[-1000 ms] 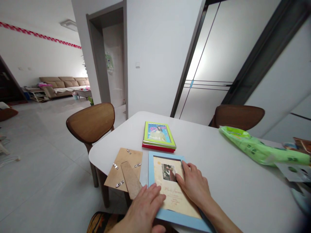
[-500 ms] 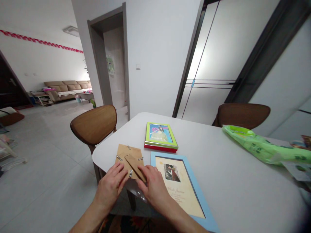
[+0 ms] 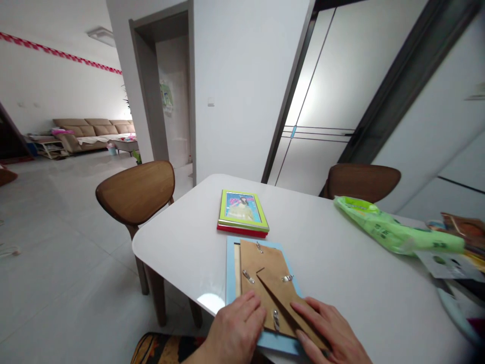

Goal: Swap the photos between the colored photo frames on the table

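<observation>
A person's two bare hands rest on a brown cardboard backing board (image 3: 267, 283) that lies on top of a light blue picture frame (image 3: 230, 275), at the near edge of a white table (image 3: 341, 263). The left hand (image 3: 237, 331) lies palm down on the board's near left corner, fingers flat and close together. The right hand (image 3: 333, 336) lies flat on the board's near right corner, fingers stretched out and slightly apart, touching the folded stand strip on the board. Small metal clips show on the board. Just beyond the blue frame lies a green picture frame (image 3: 242, 210) stacked on a red one (image 3: 238, 231). A green plastic packet (image 3: 390, 232) lies to the right. Two wooden chairs (image 3: 136, 189) stand at the table.
</observation>
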Motion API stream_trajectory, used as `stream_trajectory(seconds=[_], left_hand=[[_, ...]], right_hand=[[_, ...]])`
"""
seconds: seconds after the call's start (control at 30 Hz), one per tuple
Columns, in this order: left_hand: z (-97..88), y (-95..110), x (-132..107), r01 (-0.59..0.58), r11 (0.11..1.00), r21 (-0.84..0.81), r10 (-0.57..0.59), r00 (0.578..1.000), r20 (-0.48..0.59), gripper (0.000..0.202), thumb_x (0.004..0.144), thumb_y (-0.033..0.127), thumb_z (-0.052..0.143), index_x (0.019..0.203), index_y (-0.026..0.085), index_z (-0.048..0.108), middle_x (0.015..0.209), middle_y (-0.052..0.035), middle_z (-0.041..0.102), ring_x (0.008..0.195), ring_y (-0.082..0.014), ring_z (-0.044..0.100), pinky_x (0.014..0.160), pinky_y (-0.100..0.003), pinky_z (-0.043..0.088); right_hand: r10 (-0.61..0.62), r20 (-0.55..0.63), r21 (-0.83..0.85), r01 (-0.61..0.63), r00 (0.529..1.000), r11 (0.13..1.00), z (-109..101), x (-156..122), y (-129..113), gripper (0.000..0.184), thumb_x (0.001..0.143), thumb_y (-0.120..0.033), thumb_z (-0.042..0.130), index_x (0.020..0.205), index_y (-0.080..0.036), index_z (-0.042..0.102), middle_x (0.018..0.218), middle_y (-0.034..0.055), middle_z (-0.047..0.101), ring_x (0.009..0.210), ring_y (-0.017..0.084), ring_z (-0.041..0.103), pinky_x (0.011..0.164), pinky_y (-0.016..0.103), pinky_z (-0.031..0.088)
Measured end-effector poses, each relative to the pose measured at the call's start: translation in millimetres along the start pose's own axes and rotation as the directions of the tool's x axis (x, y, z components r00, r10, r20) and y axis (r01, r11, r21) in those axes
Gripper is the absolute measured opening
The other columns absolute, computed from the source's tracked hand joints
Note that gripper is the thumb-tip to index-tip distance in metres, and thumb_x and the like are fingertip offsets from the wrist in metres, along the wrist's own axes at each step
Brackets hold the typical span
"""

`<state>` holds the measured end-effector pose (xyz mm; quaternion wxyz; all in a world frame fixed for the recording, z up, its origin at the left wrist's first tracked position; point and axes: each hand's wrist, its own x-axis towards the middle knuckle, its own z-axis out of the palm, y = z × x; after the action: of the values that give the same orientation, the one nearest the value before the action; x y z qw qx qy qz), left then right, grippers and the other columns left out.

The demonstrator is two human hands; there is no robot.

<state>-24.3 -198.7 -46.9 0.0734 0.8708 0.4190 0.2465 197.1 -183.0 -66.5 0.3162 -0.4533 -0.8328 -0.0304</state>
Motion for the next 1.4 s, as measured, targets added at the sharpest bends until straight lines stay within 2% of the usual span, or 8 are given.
stream_trajectory(seconds=[0.2, 0.3, 0.43, 0.5, 0.83, 1.03, 1.27, 1.4], left_hand=[[-5.0, -7.9, -5.6, 0.116, 0.985, -0.131, -0.113, 0.993, 0.034, 0.019, 0.076, 0.013, 0.044, 0.090, 0.021, 0.054, 0.100, -0.0036, 0.060, 0.098, -0.0181, 0.052, 0.093, -0.040, 0.034], [-9.3, -9.7, -10.2, 0.147, 0.979, -0.141, -0.142, 0.989, 0.040, 0.018, 0.074, 0.019, 0.050, 0.091, 0.018, 0.054, 0.105, -0.0076, 0.056, 0.100, -0.0206, 0.050, 0.093, -0.040, 0.033], [-9.4, -12.1, -14.4, 0.163, 0.976, -0.147, -0.150, 0.984, 0.095, 0.048, 0.060, 0.037, 0.067, 0.099, 0.015, 0.051, 0.120, -0.0147, 0.045, 0.111, -0.0285, 0.040, 0.097, -0.046, 0.026], [-7.9, -14.0, -15.7, 0.164, 0.973, -0.162, -0.145, 0.982, 0.122, 0.047, 0.056, 0.041, 0.069, 0.092, 0.016, 0.053, 0.121, -0.0142, 0.045, 0.113, -0.0286, 0.038, 0.097, -0.046, 0.024], [-5.5, -22.7, -16.5, 0.183, 0.970, -0.159, -0.164, 0.979, 0.124, 0.034, 0.056, 0.031, 0.071, 0.082, 0.018, 0.052, 0.120, -0.0106, 0.048, 0.114, -0.0253, 0.038, 0.098, -0.046, 0.022], [-5.9, -23.3, -17.2, 0.181, 0.973, -0.143, -0.164, 0.979, 0.125, 0.033, 0.058, 0.032, 0.070, 0.081, 0.018, 0.052, 0.120, -0.0108, 0.048, 0.114, -0.0242, 0.039, 0.099, -0.045, 0.022], [-7.6, -24.7, -16.3, 0.183, 0.974, -0.138, -0.161, 0.975, 0.155, 0.036, 0.059, 0.036, 0.069, 0.085, 0.018, 0.053, 0.123, -0.0098, 0.046, 0.115, -0.0233, 0.037, 0.100, -0.044, 0.020], [-6.7, -30.1, -17.8, 0.178, 0.974, -0.141, -0.152, 0.973, 0.175, 0.036, 0.059, 0.035, 0.070, 0.086, 0.018, 0.053, 0.124, -0.0094, 0.044, 0.117, -0.0221, 0.035, 0.101, -0.042, 0.018]], right_hand=[[0.001, 0.075, 0.001, -0.001, 0.997, 1.000, 11.9, 7.0, -5.1, 0.028, 0.070, -0.035, 0.053, 0.096, -0.028, 0.061, 0.094, 0.0071, 0.059, 0.087, 0.021, 0.055, 0.072, 0.035, 0.046], [-0.013, 0.088, -0.007, 0.014, 0.996, 1.000, 14.0, 8.7, -9.0, 0.036, 0.066, -0.042, 0.056, 0.098, -0.027, 0.060, 0.094, 0.0078, 0.060, 0.085, 0.022, 0.056, 0.070, 0.036, 0.047], [-0.009, 0.090, -0.037, 0.012, 0.996, 0.999, 11.0, 8.9, -12.4, 0.037, 0.065, -0.043, 0.057, 0.097, -0.025, 0.060, 0.091, 0.0084, 0.061, 0.082, 0.021, 0.056, 0.069, 0.036, 0.047], [-0.013, 0.112, -0.033, 0.017, 0.994, 0.999, 8.8, 8.8, -13.7, 0.033, 0.066, -0.041, 0.056, 0.096, -0.026, 0.060, 0.090, 0.0074, 0.061, 0.082, 0.021, 0.056, 0.069, 0.037, 0.046], [0.088, 0.231, 0.008, -0.093, 0.969, 0.996, 18.2, 35.6, -13.2, 0.028, 0.076, -0.032, 0.044, 0.097, -0.022, 0.059, 0.100, 0.0092, 0.055, 0.092, 0.021, 0.050, 0.077, 0.037, 0.042], [0.168, 0.252, -0.123, -0.141, 0.953, 0.982, 29.8, 68.0, -3.2, 0.028, 0.079, -0.026, 0.038, 0.094, -0.021, 0.061, 0.097, 0.0095, 0.054, 0.087, 0.021, 0.047, 0.075, 0.036, 0.041], [0.150, 0.257, -0.036, -0.146, 0.955, 0.989, 29.6, 62.2, 3.7, 0.028, 0.079, -0.025, 0.037, 0.087, -0.015, 0.062, 0.104, 0.0116, 0.053, 0.096, 0.021, 0.044, 0.085, 0.036, 0.038], [0.068, 0.213, -0.041, -0.061, 0.975, 0.997, 24.2, 54.6, -3.2, 0.030, 0.078, -0.026, 0.039, 0.100, -0.017, 0.058, 0.108, 0.0115, 0.053, 0.097, 0.023, 0.046, 0.081, 0.039, 0.040]])
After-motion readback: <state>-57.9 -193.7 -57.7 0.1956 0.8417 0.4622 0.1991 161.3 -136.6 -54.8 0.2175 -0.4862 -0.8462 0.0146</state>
